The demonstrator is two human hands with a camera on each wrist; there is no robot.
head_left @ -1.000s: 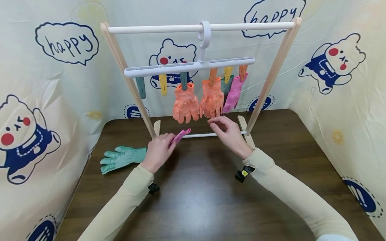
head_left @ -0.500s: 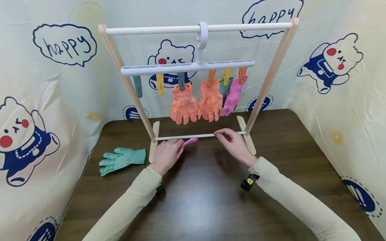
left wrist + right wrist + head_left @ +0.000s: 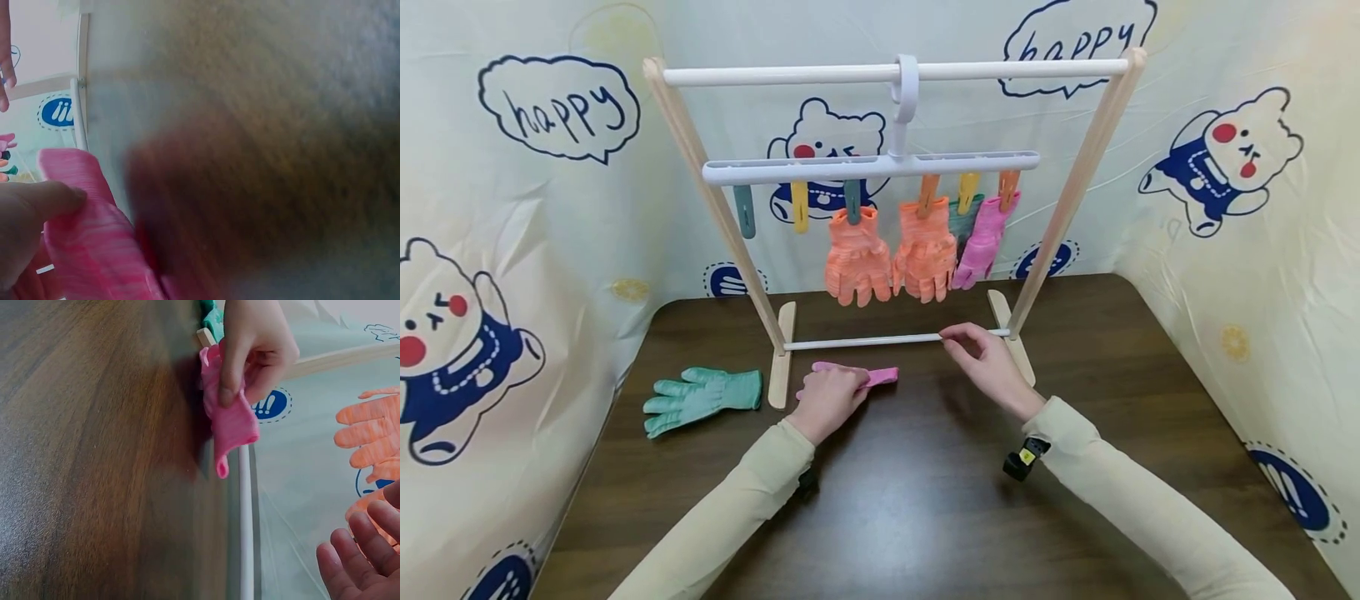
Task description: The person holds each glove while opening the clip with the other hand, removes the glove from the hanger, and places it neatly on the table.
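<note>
My left hand (image 3: 831,398) pinches a pink glove (image 3: 882,377) low over the table, just in front of the rack's bottom rod. In the right wrist view, the thumb presses near the glove's cuff (image 3: 236,428). Whether the glove touches the table I cannot tell. My right hand (image 3: 988,367) holds nothing; its fingers are relaxed near the right end of the rod. To the left, a green glove (image 3: 703,400) lies flat on the table. Above hang two orange gloves (image 3: 859,258), a pink glove (image 3: 985,242) and a partly hidden green glove (image 3: 962,221), all clipped.
A wooden rack (image 3: 1078,183) with a white top rod (image 3: 790,76) carries a white clip hanger (image 3: 820,171). At its left end, a grey-green clip (image 3: 745,212) and a yellow clip (image 3: 800,207) hold nothing. A printed curtain surrounds the dark table (image 3: 910,517).
My left hand has come down and to the right with the pink glove, which now shows on both sides of it. The right hand has lowered away from the hanging gloves.
</note>
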